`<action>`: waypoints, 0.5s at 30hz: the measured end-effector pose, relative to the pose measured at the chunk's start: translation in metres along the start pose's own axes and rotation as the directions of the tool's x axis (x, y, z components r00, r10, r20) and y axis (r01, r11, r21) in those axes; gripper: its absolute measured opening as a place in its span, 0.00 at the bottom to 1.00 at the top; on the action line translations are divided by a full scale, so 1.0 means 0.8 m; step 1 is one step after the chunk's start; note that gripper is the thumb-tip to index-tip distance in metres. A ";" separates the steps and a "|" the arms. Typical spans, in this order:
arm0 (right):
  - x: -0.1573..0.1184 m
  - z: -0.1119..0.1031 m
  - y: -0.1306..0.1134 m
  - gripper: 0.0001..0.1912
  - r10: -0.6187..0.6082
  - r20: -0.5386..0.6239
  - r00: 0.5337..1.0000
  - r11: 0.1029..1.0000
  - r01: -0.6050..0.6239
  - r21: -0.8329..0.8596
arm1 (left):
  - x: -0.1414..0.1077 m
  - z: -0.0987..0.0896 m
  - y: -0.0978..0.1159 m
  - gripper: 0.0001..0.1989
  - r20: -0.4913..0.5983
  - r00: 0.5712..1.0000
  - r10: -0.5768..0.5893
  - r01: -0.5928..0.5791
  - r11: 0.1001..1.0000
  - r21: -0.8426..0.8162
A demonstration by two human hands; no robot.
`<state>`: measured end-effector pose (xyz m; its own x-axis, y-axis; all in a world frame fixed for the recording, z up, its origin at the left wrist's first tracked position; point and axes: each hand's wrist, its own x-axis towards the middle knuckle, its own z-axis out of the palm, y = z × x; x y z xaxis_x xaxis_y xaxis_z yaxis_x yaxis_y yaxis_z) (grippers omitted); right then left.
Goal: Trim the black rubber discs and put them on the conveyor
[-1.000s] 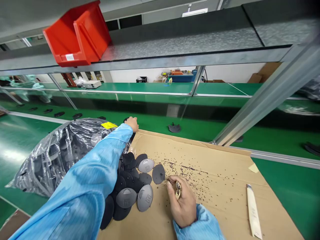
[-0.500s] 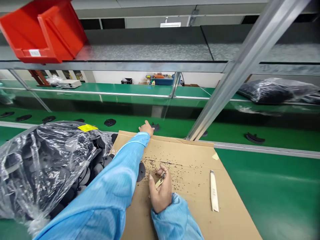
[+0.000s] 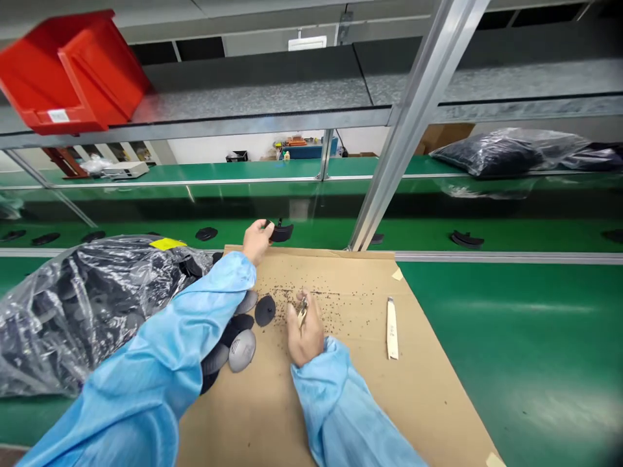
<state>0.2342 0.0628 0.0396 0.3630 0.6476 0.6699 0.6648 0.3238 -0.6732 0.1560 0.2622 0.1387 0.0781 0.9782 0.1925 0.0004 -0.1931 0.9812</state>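
My left hand [image 3: 256, 240] reaches to the far edge of the cardboard and pinches a dark curved plastic piece [image 3: 281, 232] with a small stub on top, held over the green belt. In my right hand [image 3: 307, 329], lower and nearer, is a small pale and metal tool that looks like nail clippers [image 3: 302, 312]. Beside that hand a black plastic disc [image 3: 265, 311] lies flat on the cardboard [image 3: 370, 402]. Grey and black discs [image 3: 242, 351] overlap next to my left sleeve. Tiny black bits are scattered around my right hand.
At left a clear plastic bag [image 3: 97, 311] bulges with dark parts. A pale strip [image 3: 392, 329] lies on the cardboard's right side. Several dark pieces sit along the green belt [image 3: 331, 237]. A metal post [image 3: 396, 130] rises behind the cardboard; a red bin [image 3: 73, 74] stands on the shelf above.
My left hand has drawn back to the left, lifting the curved piece from the belt. The view has shifted, uncovering discs by my left sleeve. My right hand keeps its tool.
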 end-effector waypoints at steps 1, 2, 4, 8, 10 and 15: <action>0.002 -0.003 0.000 0.21 -0.012 -0.018 1.000 1.000 0.012 -0.001 | -0.022 -0.017 0.005 0.10 0.014 0.999 -0.031 0.033 0.993 -0.112; 0.005 -0.006 0.000 0.22 -0.024 -0.032 0.999 1.000 0.024 -0.005 | -0.045 -0.034 0.009 0.11 0.036 0.997 -0.066 0.073 0.973 -0.220; 0.009 -0.010 0.000 0.23 -0.051 -0.045 0.998 0.999 0.050 -0.019 | -0.092 -0.064 0.009 0.12 0.088 0.985 -0.151 0.172 0.918 -0.358; 0.009 -0.010 -0.007 0.23 -0.124 0.019 0.992 0.990 0.125 -0.071 | -0.172 -0.104 -0.015 0.15 0.291 0.900 -0.325 0.426 0.796 -0.429; 0.005 -0.008 -0.013 0.22 -0.160 0.094 0.983 0.981 0.169 -0.095 | -0.195 -0.114 -0.033 0.19 0.360 0.870 -0.338 0.482 0.734 -0.478; -0.007 -0.001 -0.022 0.20 -0.283 0.302 0.910 0.928 0.340 -0.154 | -0.212 -0.123 -0.061 0.26 0.389 0.884 -0.259 0.453 0.683 -0.574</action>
<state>0.2212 0.0532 0.0480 -0.0551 0.7065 0.7056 0.8407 0.4141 -0.3489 0.0447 0.1129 0.0598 0.4566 0.8851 -0.0903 -0.5361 0.3548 0.7660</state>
